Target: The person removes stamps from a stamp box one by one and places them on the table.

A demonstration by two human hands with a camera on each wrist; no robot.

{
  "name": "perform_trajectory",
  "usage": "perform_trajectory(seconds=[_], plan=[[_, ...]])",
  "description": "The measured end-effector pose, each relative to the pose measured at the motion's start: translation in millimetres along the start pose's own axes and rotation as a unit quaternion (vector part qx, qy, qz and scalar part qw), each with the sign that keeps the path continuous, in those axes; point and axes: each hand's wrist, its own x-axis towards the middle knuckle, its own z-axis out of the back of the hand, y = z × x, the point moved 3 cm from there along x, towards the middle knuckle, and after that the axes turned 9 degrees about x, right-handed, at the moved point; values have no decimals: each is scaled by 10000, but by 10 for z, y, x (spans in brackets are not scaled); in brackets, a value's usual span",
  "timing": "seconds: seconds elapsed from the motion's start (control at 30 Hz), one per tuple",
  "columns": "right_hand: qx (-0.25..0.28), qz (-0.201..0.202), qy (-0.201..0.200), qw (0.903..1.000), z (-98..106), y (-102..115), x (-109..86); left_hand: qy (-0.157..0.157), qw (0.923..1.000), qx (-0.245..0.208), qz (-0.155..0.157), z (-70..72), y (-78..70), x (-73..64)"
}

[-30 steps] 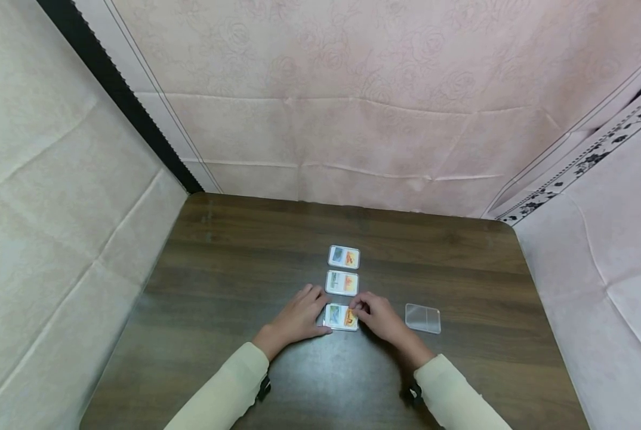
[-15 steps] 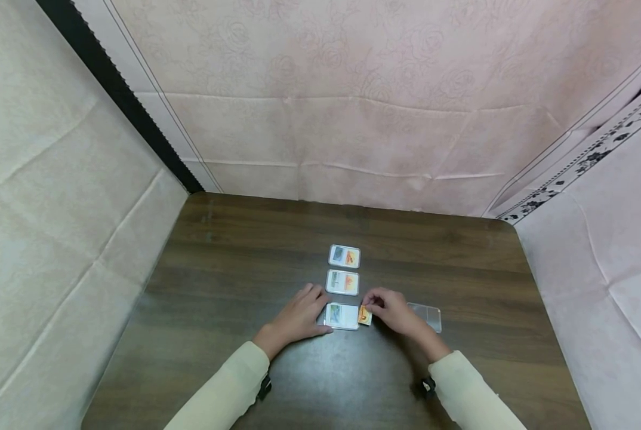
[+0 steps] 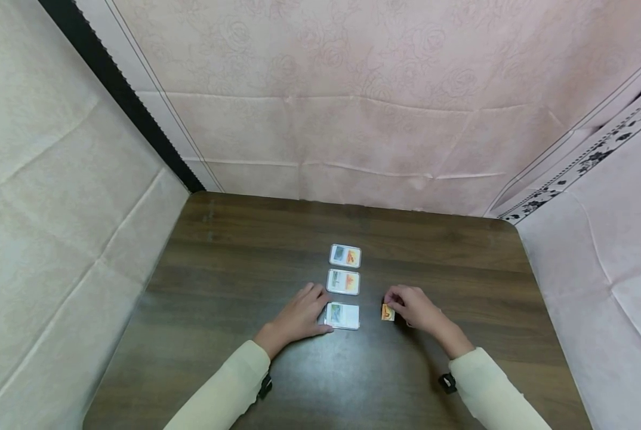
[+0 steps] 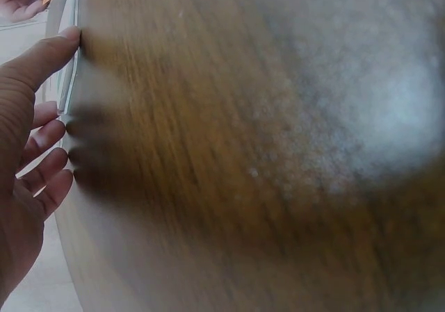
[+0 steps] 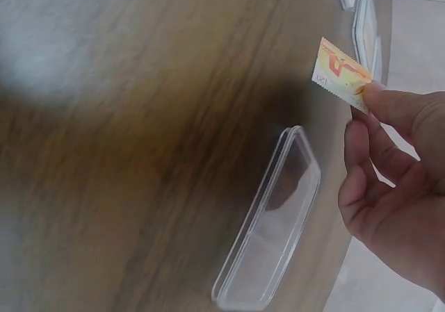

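My right hand pinches an orange and yellow postage stamp with perforated edges between thumb and fingertips. Below it in the right wrist view lies a clear plastic case, which the hand covers in the head view. My left hand holds the left end of the nearest stamp case, with the thumb at its front edge and the index fingertip at its back edge. One blue-green stamp shows in the left half of that case; its right half is blank white.
Beyond the nearest case lie a middle case and a far case, each with two stamps. They form a column on the brown wooden table. Pale cloth walls stand at the table's back and sides.
My right hand has drawn the orange stamp off the right half of the nearest case and carried it right, toward the clear case. The left hand has stayed in place.
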Motion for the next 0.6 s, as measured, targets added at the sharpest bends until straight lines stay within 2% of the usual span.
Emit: perform_trajectory(seconds=[0.17,0.33,0.47,0.6], plan=[[-477,324,-110,9983,16,-10,-31,-10,10000,26,-1,-1,6,2],[-1021,748,-383,9912,4,-19,-81,-55,10000,38,-63,18,-6,-2],[-1295,889,-568,9860,-33,-36,-119,-35,10000,39,-73,27,-11,-7],[-1463,844,-670,9834,-73,-54,-153,-8,10000,23,-49,29,-14,-4]])
